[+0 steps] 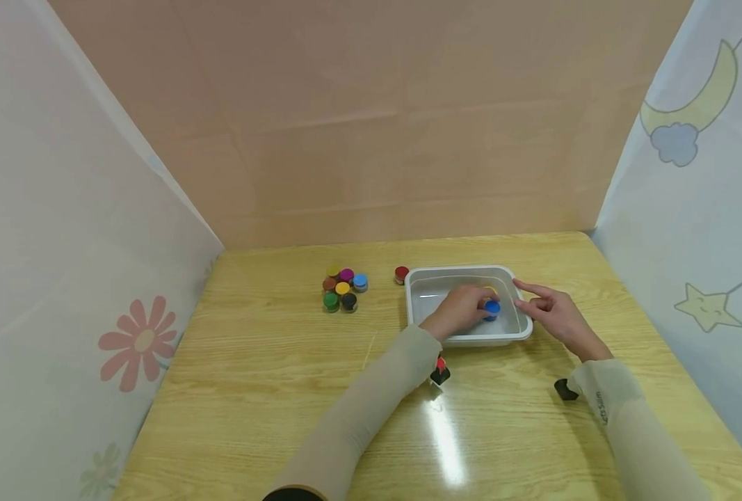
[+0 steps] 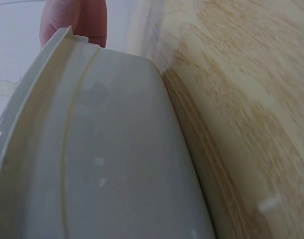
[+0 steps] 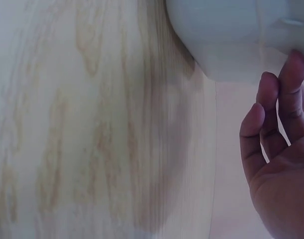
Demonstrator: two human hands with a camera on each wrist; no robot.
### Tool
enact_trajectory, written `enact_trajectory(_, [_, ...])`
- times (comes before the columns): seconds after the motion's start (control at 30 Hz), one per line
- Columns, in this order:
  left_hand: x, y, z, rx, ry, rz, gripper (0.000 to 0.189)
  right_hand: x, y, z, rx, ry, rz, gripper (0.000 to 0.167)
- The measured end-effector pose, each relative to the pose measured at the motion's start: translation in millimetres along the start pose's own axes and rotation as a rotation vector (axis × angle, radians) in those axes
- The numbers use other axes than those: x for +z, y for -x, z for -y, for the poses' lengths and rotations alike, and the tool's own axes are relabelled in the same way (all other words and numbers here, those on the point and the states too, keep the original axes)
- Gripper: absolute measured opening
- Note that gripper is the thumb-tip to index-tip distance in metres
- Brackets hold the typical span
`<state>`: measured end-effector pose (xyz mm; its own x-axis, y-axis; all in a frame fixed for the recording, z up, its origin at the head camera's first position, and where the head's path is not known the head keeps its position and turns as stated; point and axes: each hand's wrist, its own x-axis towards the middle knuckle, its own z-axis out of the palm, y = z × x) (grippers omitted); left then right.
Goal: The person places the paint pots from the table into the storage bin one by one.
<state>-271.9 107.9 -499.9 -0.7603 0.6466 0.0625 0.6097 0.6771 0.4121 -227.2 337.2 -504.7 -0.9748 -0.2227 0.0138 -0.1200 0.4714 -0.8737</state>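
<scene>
A white rectangular plastic tray (image 1: 469, 341) stands on the wooden table. My left hand (image 1: 461, 308) reaches down inside it and grips a small paint pot with a blue lid (image 1: 492, 309) between thumb and fingers. At the tray's right end, my right hand (image 1: 556, 319) holds the rim, index finger and thumb spread along it. From the right wrist, curled fingers (image 3: 267, 92) show right at the tray's outer wall (image 3: 231, 45). The left wrist view is mostly filled by the tray's side (image 2: 127, 134), which hides the pot.
Left of the tray several small pots cluster, among them a green-lidded pot (image 1: 331, 302), a black-lidded pot (image 1: 349, 302) and a light-blue-lidded pot (image 1: 361, 282). A red-lidded pot (image 1: 401, 275) stands beside the tray's back left corner. An orange-brown backdrop (image 1: 396, 139) rises behind the table.
</scene>
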Motion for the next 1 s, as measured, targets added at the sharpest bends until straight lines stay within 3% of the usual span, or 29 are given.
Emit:
enact_trajectory(0.3, [-1.4,-2.2,-0.8,-0.015,0.03,0.023,0.034,-3.0,-0.8,2.4,0.044,0.012,0.013,0.06])
enact_trajectory(0.67, [1.4,-3.3,-0.6,-0.008,0.002,0.051,0.034,-1.3,-0.8,-0.7,0.062,-0.007,0.005,0.061])
enact_trajectory(1.0, [-4.2,-0.2,-0.8,-0.049,0.006,0.073,0.035,-1.7,-1.3,1.7,0.067,-0.007,0.02,0.062])
